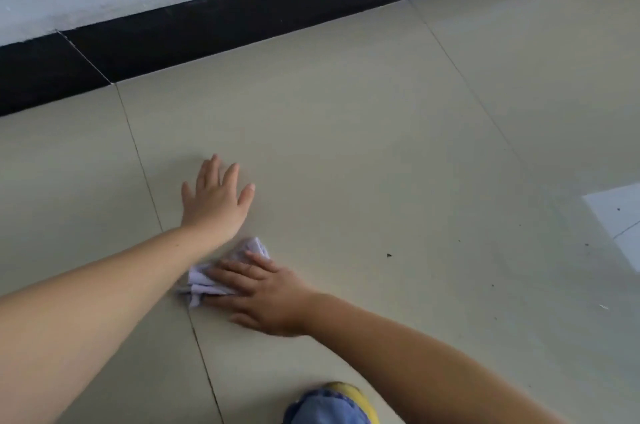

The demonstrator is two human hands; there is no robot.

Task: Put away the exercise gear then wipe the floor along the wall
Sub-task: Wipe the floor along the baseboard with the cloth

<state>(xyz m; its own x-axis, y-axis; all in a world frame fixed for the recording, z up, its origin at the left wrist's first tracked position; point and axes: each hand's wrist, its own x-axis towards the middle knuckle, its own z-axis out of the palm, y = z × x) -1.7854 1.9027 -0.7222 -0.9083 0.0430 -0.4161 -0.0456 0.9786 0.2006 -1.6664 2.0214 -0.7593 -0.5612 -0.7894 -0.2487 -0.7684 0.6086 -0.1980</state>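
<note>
Cloth [227,273] — soft, light, bunched — lies on the floor [346,153] at a tile joint, pinned under my right hand [266,299], fingers flat and pressing, not pinching. I judge it will crumple and slip; press over its middle. Beyond it, left hand [216,202] rests spread on tile. Farthest — the skirting [207,32].

Soft, even daylight. A bright window patch glares on the floor [346,132] far right of the fingers [221,177]. Faint shadows lie under both hands. Everything looks slightly blurred; the skirting [242,18] bows with wide-angle distortion.
</note>
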